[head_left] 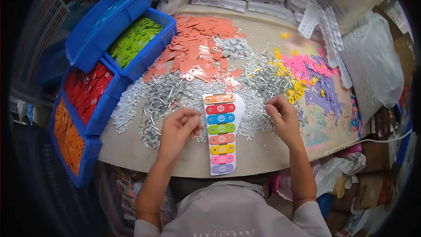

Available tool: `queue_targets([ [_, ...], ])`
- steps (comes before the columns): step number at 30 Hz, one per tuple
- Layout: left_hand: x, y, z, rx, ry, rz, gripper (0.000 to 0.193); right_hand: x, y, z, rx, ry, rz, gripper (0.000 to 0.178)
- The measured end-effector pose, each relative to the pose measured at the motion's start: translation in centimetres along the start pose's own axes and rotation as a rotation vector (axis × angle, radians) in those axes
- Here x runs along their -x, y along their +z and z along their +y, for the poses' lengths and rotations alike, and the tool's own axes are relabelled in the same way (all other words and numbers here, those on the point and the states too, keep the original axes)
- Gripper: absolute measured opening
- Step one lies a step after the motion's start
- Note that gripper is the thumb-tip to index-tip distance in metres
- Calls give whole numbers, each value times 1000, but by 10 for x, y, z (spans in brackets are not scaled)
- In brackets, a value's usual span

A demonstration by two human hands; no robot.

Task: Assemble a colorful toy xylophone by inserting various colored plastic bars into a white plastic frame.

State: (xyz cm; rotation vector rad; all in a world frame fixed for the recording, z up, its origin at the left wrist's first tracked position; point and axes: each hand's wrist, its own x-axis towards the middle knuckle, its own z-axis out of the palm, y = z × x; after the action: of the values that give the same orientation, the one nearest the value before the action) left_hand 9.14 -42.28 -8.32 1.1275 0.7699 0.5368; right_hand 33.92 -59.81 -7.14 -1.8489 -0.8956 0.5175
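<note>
Xylophone panel (222, 134): a white card carrying eight coloured bars, orange at the far end through red, blue, green, salmon, yellow and pink to purple at the near end, lying flat on the table (131, 149) between the two hands. The left hand (179, 127) sits just left of the panel with its fingers curled down into the heap of small metal pins (164, 96); the right hand (283, 116) sits just right of it, fingers bunched in a pinch over the pale washers (254, 114). Whether either hand actually holds a piece cannot be told, since the fingertips are turned down and away.

To do this step well, as judged from the layout, each hand should lift a single fastener rather than a clump, and the panel should stay square between the wrists so that every bar remains within short reach.

Beyond the left hand lie salmon bars (197, 46) in a loose pile; beyond the right hand, pink, yellow and purple bars (309, 77). Far to the left stand blue bins (109, 26) of green, red and orange bars.

Hard to make out: the fixing points on the bars, the exact kind of the small parts, and the contents of the farthest bin. The picture's rim bends and darkens the outer clutter.
</note>
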Motion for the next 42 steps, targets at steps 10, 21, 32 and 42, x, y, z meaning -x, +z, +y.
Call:
queue_targets([
  [10,-65,-6,-11,-57,-67,-214,14,-41,64,-20,185,-36,-227,16],
  [21,-77,-3,-8,-107,-52,-253,13,-69,54,-15,178,20,-422,17],
  [32,-95,-8,-19,-570,34,-203,37,-93,48,-30,157,253,-688,29],
  [42,-102,2,-13,-359,-230,-302,25,-116,53,-20,226,405,-924,34],
])
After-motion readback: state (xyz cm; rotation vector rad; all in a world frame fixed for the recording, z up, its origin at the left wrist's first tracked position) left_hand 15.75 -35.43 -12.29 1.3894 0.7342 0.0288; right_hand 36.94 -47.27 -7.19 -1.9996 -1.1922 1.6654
